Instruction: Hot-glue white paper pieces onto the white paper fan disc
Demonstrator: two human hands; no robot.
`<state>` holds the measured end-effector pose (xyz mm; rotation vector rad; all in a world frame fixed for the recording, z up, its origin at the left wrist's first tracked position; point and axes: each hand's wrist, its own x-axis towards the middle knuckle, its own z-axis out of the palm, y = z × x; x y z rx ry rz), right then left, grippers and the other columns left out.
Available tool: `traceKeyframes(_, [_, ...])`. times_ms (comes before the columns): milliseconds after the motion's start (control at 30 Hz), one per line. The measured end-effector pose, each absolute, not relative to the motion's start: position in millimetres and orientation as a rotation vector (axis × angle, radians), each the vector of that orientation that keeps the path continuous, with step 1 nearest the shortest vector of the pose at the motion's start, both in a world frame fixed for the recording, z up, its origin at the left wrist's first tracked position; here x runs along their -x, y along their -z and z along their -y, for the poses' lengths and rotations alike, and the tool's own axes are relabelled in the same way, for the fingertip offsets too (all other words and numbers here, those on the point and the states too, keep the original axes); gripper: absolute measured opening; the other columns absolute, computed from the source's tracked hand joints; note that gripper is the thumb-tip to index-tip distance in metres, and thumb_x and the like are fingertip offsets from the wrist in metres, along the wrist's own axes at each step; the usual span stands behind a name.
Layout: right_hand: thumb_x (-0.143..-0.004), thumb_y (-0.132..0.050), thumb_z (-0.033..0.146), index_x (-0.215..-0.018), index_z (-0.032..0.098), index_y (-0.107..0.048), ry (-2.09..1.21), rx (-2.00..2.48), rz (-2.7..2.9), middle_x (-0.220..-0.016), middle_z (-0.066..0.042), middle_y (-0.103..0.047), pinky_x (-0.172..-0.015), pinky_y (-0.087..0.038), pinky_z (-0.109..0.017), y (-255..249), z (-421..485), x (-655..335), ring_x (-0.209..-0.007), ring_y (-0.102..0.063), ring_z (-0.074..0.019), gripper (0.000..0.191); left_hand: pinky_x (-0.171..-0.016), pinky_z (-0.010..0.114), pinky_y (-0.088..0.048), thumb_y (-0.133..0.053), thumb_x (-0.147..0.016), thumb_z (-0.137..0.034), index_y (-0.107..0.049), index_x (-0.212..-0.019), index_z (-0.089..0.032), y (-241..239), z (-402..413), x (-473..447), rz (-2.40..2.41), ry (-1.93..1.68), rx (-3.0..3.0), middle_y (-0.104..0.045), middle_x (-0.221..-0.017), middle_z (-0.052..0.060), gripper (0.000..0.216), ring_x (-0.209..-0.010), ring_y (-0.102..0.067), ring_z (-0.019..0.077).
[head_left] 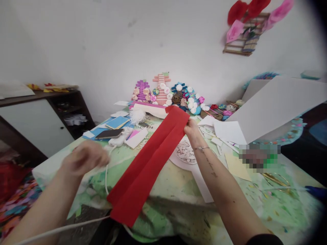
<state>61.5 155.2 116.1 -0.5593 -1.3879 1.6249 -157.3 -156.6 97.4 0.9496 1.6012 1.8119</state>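
A long red paper strip [149, 166], which looks like crepe paper, hangs slantwise over the front of the table with a fold line along its length. My right hand [190, 127] pinches its right edge close to the upper end. My left hand [87, 158] is to the left of the strip, apart from it and blurred by motion; its fingers look curled, but I cannot make out anything in them. Beneath my right forearm lies a white paper shape [176, 161] with a round heap of small white rolled pieces [186, 151].
A phone [109, 133], a white cable [106, 177] and blue papers [117, 122] lie at left. Decorated craft pieces [162, 90] lean against the wall. A large white board [276, 105] stands at right; gold-coloured scissors [276, 178] lie nearer. A cabinet [35, 119] stands far left.
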Motion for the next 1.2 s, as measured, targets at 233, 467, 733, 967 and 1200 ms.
traceKeyframes(233, [-0.081,-0.038,0.012,-0.083,0.016,-0.054,-1.794,0.554,1.358,-0.088,-0.007,-0.066,-0.078,-0.052,-0.03,-129,-133,-36,-0.086,-0.062,-0.0163,0.016,-0.081,0.039,-0.05,-0.069,-0.067,-0.037,-0.062,-0.104,-0.015,-114,74,68,-1.474,-1.327,-1.453,-0.067,-0.103,0.008,0.044,-0.092,-0.062,0.0253])
traceKeyframes(467, [-0.083,-0.036,0.042,-0.107,0.025,-0.043,-1.519,0.783,1.372,-0.116,-0.005,-0.053,-0.08,-0.049,-0.035,-145,-129,-77,-0.096,-0.058,-0.0183,0.03,-0.063,0.033,-0.052,-0.061,-0.07,-0.043,-0.066,-0.087,-0.01,-119,43,54,-1.681,-1.514,-1.34,-0.07,-0.084,0.009,0.038,-0.074,-0.065,0.0245])
traceKeyframes(733, [-0.062,-0.067,0.029,-0.123,0.022,-0.041,-1.279,0.655,2.05,-0.123,-0.008,-0.052,-0.089,-0.043,-0.036,-84,-19,-106,-0.105,-0.052,-0.023,0.067,-0.06,0.031,-0.048,-0.052,-0.072,-0.036,-0.064,-0.069,-0.013,-113,27,50,-2.18,-1.461,-1.536,-0.069,-0.072,0.008,0.026,-0.069,-0.063,0.0248])
traceKeyframes(967, [-0.071,-0.047,0.014,-0.106,0.018,-0.054,-0.969,0.942,1.973,-0.098,-0.006,-0.065,-0.08,-0.045,-0.035,-64,-34,-117,-0.09,-0.059,-0.0205,0.037,-0.059,0.031,-0.053,-0.065,-0.066,-0.038,-0.064,-0.092,-0.012,-112,30,60,-1.663,-1.643,-1.179,-0.07,-0.086,0.009,0.037,-0.071,-0.065,0.0233])
traceKeyframes(1200, [-0.073,-0.048,0.018,-0.093,0.018,-0.066,-1.032,0.987,1.961,-0.082,-0.002,-0.07,-0.067,-0.048,-0.026,-67,-82,-133,-0.074,-0.063,-0.0166,0.027,-0.067,0.035,-0.056,-0.068,-0.066,-0.032,-0.061,-0.099,-0.015,-90,16,86,-1.501,-1.571,-0.926,-0.07,-0.087,0.009,0.038,-0.073,-0.067,0.0228])
